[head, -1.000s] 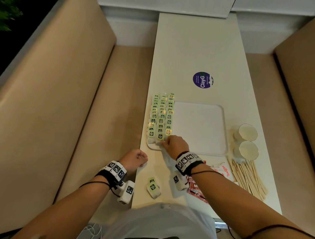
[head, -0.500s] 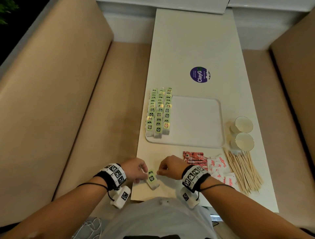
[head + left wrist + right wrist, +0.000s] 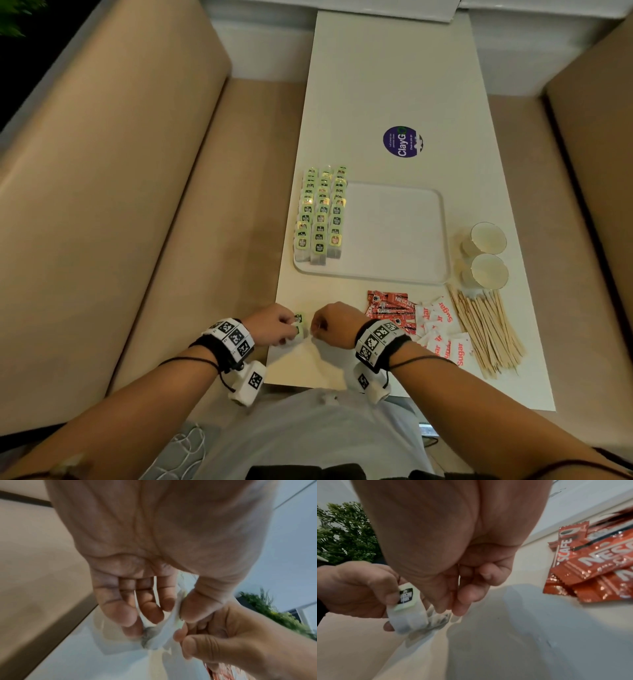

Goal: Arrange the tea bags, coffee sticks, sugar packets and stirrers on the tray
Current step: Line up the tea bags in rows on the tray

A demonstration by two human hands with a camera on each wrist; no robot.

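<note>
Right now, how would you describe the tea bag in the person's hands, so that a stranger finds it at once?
Start at the white tray on the long table; come to the near edge, left of the red coffee sticks. There the left hand pinches a tea bag. Unlike the rows on the tray, it is off the tray.

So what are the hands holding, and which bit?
The left hand pinches a tea bag at its top, by the green tag. The right hand pinches the same little bunch of bags; which part it grips cannot be told.
</note>
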